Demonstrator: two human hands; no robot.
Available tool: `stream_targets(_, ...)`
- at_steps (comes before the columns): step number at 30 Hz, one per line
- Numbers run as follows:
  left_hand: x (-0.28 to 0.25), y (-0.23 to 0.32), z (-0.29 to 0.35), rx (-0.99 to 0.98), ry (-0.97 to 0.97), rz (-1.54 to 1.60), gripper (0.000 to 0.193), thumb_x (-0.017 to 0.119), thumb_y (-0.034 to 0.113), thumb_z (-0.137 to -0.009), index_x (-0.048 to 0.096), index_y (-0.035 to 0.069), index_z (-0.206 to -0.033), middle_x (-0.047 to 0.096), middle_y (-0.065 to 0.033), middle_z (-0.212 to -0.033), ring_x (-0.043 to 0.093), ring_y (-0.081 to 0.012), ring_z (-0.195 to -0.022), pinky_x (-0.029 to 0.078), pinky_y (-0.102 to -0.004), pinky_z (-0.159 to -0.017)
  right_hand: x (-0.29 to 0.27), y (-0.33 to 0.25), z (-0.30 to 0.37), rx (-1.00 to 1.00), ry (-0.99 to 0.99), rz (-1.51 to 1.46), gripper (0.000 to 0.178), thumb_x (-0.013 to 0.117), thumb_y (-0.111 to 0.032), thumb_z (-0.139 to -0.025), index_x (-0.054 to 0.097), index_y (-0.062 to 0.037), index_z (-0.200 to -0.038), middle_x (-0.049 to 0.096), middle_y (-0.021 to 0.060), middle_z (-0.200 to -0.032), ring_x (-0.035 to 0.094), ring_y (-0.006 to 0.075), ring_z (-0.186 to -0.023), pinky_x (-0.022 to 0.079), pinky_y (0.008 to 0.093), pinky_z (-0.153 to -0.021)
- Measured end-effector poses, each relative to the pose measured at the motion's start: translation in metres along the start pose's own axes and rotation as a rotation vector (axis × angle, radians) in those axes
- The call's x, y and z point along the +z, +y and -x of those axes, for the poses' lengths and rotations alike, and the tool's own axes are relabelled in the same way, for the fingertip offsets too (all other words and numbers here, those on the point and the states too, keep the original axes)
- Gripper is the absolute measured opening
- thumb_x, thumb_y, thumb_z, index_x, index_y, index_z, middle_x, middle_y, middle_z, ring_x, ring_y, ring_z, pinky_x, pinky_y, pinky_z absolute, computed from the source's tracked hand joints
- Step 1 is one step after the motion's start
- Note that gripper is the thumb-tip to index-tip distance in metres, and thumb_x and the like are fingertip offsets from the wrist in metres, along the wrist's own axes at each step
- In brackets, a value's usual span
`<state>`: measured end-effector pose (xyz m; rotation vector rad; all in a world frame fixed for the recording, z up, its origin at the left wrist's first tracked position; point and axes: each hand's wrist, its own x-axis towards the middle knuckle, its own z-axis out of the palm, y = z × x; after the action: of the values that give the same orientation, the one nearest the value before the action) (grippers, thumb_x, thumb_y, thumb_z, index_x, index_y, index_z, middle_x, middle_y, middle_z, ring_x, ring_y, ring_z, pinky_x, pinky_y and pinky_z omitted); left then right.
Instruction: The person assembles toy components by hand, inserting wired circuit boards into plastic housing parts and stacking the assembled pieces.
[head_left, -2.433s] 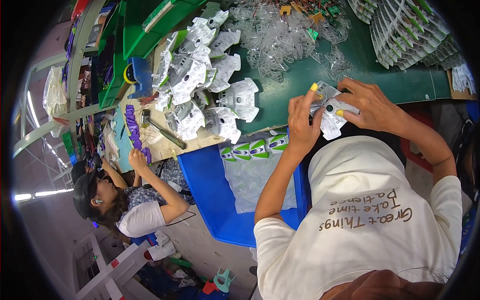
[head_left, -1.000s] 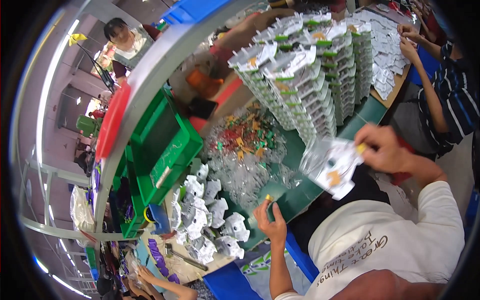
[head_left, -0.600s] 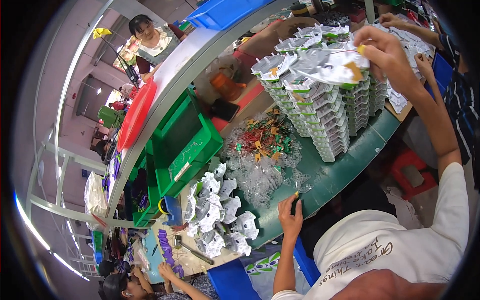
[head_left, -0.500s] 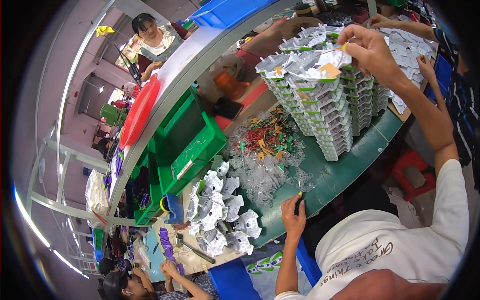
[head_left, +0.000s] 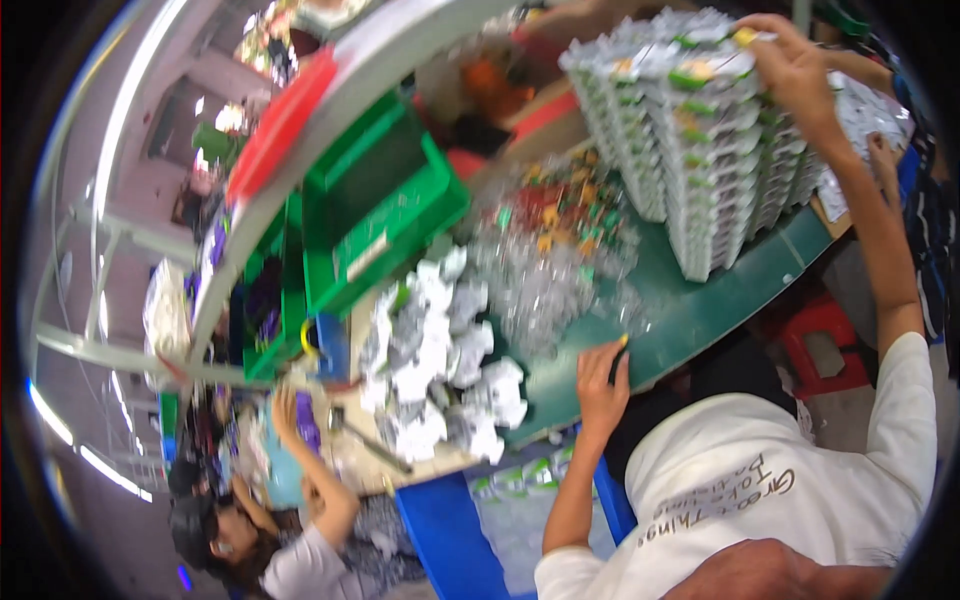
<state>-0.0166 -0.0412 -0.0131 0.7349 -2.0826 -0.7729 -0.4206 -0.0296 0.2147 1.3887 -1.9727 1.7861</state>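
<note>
Stacked blister packs are piled high at the far side of the green counter. The top of the stack is touched by the right hand, fingers curled over it. The left hand is laid flat, open, on the counter edge nearer the loose clear blisters.

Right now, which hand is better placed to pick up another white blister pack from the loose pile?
Left, most likely. The left hand rests on the green table edge beside the loose white packs, while the right hand is stretched up to the top of the tall stack.
</note>
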Motion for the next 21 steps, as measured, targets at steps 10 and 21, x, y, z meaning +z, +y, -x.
stream_targets(10,-0.004,-0.004,0.004,-0.042,0.063,0.021,0.021,0.069,-0.002,-0.081,0.068,-0.001,-0.101,0.068,-0.015,-0.097,0.061,-0.033,-0.09,0.048,-0.0398,-0.082,0.095,-0.092,0.167,-0.261,-0.579,-0.081,0.022,0.067,0.003,-0.078,0.069,-0.002,-0.099,0.067,0.0068,-0.086,0.066,0.0157,-0.072,0.052,0.027,-0.062)
stream_targets(21,0.001,0.001,0.004,-0.027,0.067,0.007,0.02,0.067,-0.004,-0.08,0.066,-0.001,-0.1,0.066,-0.0138,-0.096,0.059,-0.0332,-0.091,0.048,-0.0409,-0.082,0.248,0.0,0.187,-0.178,-0.411,0.422,0.012,0.066,-0.015,-0.081,0.064,-0.0029,-0.083,0.06,0.0107,-0.081,0.063,0.0306,-0.074,0.05,0.0425,-0.064)
